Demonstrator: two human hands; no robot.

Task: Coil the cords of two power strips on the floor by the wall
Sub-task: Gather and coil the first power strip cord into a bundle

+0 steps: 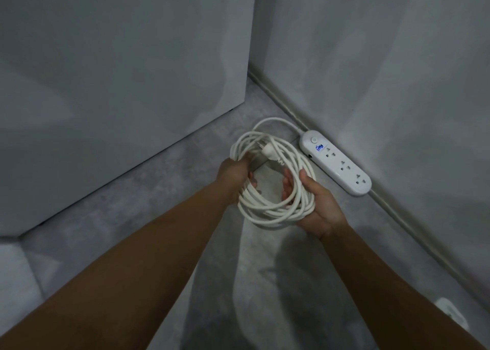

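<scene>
A white power strip (pixel 335 162) lies on the grey floor against the right wall, with a blue-lit display near its switch end. Its white cord (pixel 267 206) is wound into a round coil of several loops held just above the floor. My left hand (pixel 234 174) grips the coil's left side. My right hand (pixel 315 204) cradles the right and lower loops, palm up with the fingers curled through. The white plug (pixel 266 149) rests across the top of the coil. One cord strand (pixel 275 120) runs from the coil to the strip's far end.
A tall grey panel (pixel 119 84) stands on the left, its bottom edge close to the coil. The right wall has a skirting line (pixel 289 111) along the floor. A second white object (pixel 450 312) shows partly at the lower right by the wall.
</scene>
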